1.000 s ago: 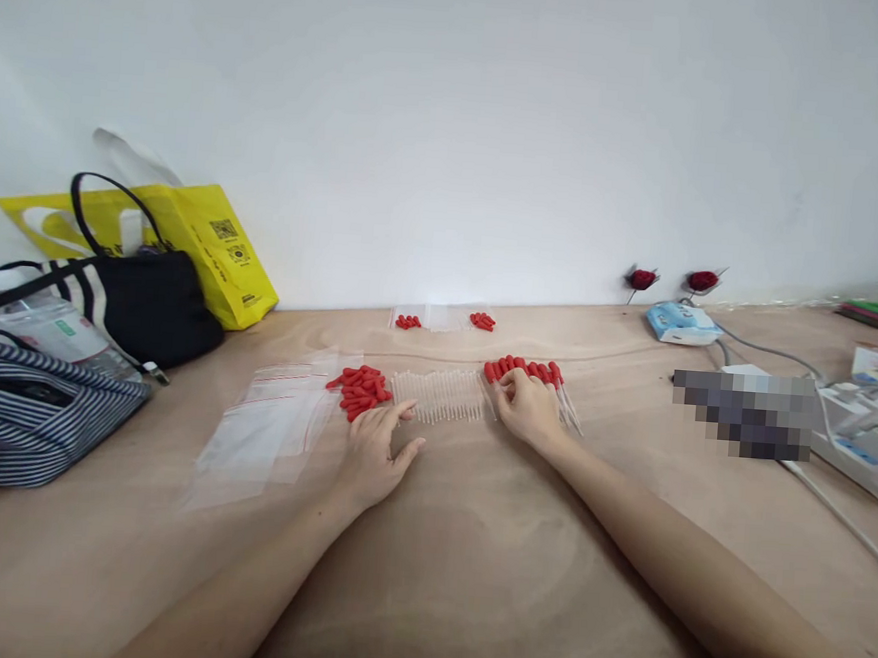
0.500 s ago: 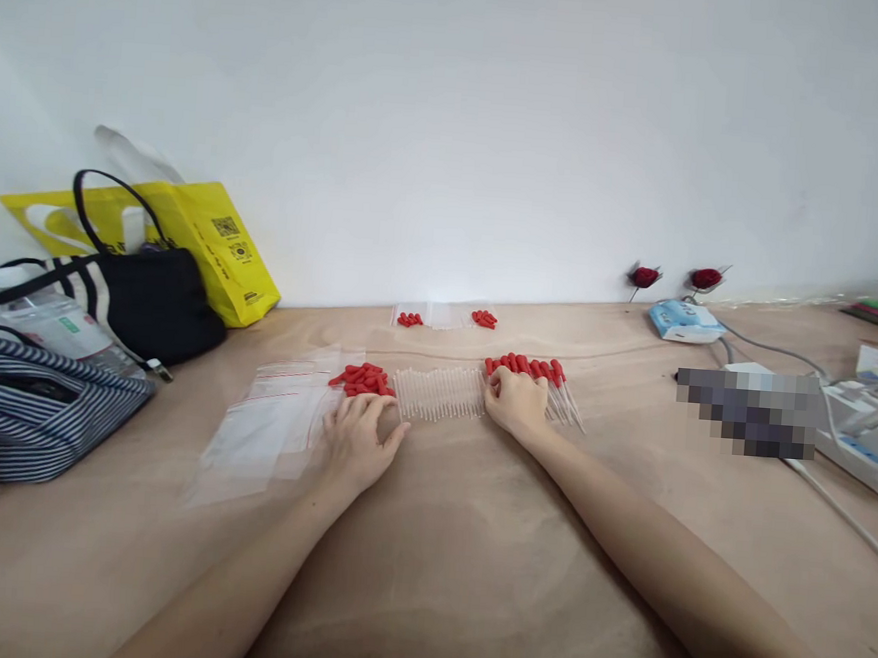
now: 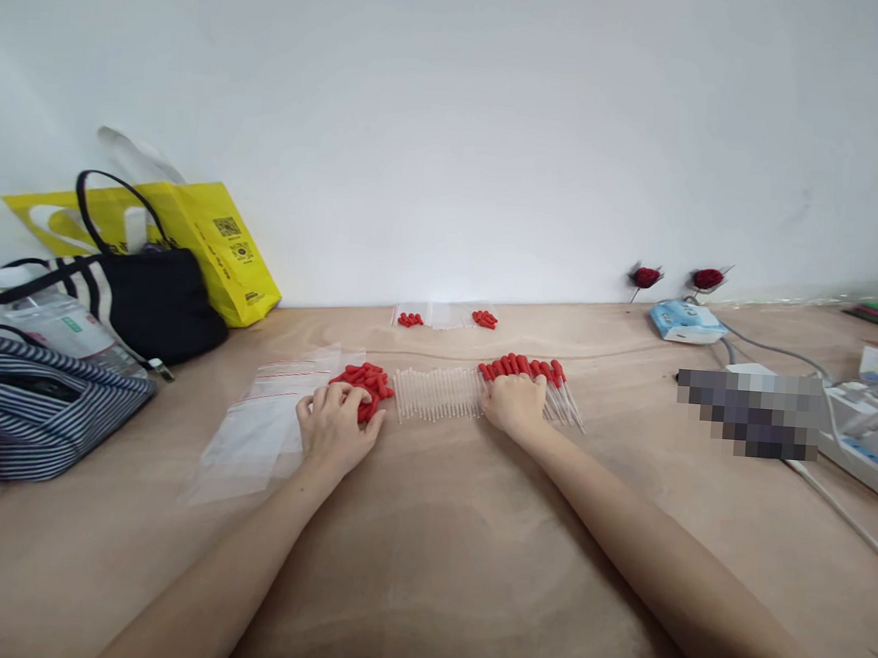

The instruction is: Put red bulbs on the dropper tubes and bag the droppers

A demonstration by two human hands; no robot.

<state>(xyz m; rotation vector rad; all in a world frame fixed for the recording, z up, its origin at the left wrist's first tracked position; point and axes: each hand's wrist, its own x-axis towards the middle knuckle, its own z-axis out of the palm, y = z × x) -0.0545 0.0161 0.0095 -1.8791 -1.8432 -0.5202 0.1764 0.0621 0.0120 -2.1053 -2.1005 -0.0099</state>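
The left hand [image 3: 336, 427], left of centre, has its fingers loosely curled and thumb apart at the near edge of a heap of loose red caps [image 3: 367, 374]; whether it pinches one I cannot tell. The right hand [image 3: 515, 407], right of centre, has its fingers folded narrow by the red-tipped sticks [image 3: 558, 374]; its back hides any grip. That red-tipped row, slanting at centre right, looks like the finished share. Between the hands, a longer row of bare whitish sticks [image 3: 438, 394] appears undone, so much seems left. Farther out, flat clear zip bags [image 3: 252, 426] lie centre left, apparently unfilled; another clear bag [image 3: 446, 315], upper centre, has two red clusters.
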